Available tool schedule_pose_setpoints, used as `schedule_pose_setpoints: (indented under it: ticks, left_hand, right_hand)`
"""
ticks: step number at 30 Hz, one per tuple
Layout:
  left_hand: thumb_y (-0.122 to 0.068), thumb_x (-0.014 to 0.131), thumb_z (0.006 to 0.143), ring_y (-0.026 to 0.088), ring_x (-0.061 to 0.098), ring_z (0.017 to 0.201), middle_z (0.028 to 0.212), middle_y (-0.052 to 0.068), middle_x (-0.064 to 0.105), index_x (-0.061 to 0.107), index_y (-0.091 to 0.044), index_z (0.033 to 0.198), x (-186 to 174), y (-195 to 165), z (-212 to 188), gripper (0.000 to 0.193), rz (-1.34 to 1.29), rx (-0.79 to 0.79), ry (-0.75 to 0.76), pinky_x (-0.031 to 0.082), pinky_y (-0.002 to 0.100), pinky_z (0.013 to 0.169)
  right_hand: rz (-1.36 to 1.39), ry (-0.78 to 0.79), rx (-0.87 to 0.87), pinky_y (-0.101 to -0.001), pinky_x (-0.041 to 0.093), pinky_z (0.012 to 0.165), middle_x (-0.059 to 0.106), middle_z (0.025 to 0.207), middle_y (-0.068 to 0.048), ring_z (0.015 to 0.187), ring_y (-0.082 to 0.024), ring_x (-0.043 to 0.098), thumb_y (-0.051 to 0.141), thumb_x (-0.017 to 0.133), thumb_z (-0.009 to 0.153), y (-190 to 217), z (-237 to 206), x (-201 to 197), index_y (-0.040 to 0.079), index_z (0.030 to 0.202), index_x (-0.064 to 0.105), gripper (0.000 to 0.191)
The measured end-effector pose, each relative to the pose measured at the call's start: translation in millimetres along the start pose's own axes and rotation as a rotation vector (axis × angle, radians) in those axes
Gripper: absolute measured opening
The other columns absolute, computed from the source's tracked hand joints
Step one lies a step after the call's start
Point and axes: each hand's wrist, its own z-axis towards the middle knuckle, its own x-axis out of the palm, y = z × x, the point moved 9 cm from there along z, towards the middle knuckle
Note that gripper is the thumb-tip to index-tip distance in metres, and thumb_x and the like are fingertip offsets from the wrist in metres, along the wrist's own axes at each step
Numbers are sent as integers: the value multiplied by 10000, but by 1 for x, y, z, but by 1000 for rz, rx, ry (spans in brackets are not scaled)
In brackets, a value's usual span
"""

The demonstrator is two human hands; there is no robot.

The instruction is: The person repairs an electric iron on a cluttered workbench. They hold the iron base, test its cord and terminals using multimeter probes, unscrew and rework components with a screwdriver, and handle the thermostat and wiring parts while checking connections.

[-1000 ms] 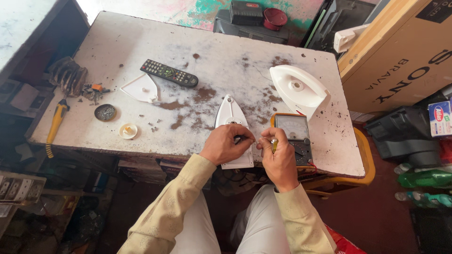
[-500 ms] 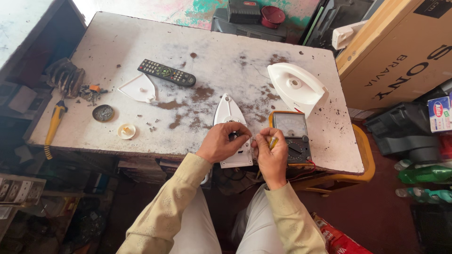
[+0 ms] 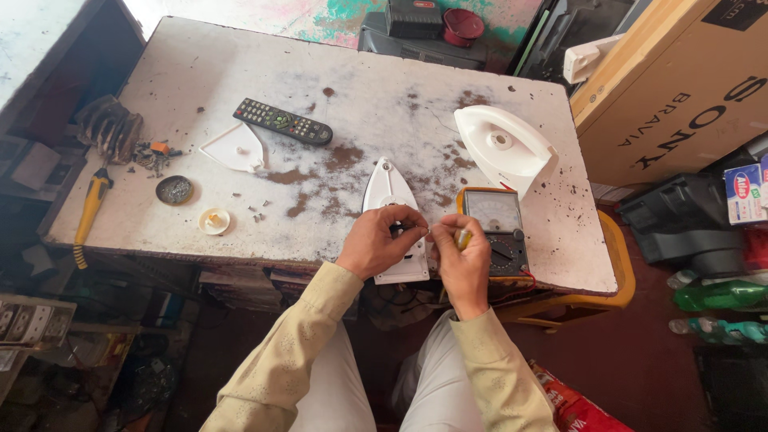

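The iron base [image 3: 390, 196], a white pointed plate, lies flat at the near edge of the counter [image 3: 240, 64], tip pointing away from the person, so its wide rear end sits right under both hands, where it can be worked on at close reach. The left hand [image 3: 378, 242] rests on that rear end with the fingers curled in, the grip pinched on some small dark part there; what the part is cannot be told. The right hand [image 3: 462, 258] is closed around a yellow-handled tool [image 3: 462, 238], probably a screwdriver, its tip turned towards the left fingertips. Both forearms come up from the lap and converge, wrists bent inward, knuckles nearly touching. Just right of the base lies a yellow meter [image 3: 498, 228], dial facing up, close enough to read while working. Behind it the iron's white top shell [image 3: 504, 148] is tipped on its side. A remote control [image 3: 282, 122] lies well apart to the left.
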Motion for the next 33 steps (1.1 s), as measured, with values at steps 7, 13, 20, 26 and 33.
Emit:
schedule_pose_setpoints:
  ticks: [7,13,20,26,33]
  left_hand:
    - [-182,700,875,199,700,641,789,79,741,730,-62,1019,-2,4,1,190,-34,-54,-5,534,331,607]
    - [-148,691,905,200,692,759,858,91,713,730,-36,983,-3,5,3,142,-41,46,20,538,346,667]
    - [-142,714,893,230,676,812,909,117,684,721,-21,966,-9,10,3,141,-13,67,59,533,352,739]
    - [-113,668,908,198,666,800,910,92,674,710,-31,1000,-3,21,5,130,-67,-35,116,535,338,729]
    - [-116,671,908,183,657,777,884,79,672,715,-41,985,-3,26,6,116,-54,-52,98,526,329,710]
  right_hand:
    - [-301,67,-185,-246,541,609,758,892,-77,665,-100,681,39,646,967,33,-9,13,-14,1085,673,132]
    - [-523,7,-245,-263,531,578,734,812,-92,632,-96,697,30,684,933,39,-10,10,-12,1006,712,89]
    - [-48,23,59,-221,444,500,664,742,-45,600,-88,597,17,689,951,-11,7,0,10,1019,724,77]
    - [290,177,399,-195,342,415,680,884,-44,623,-79,568,23,635,947,-37,4,7,1,1055,646,111]
    - [314,192,403,-193,346,421,665,896,-55,624,-80,562,40,639,959,-36,5,10,-13,1067,651,121]
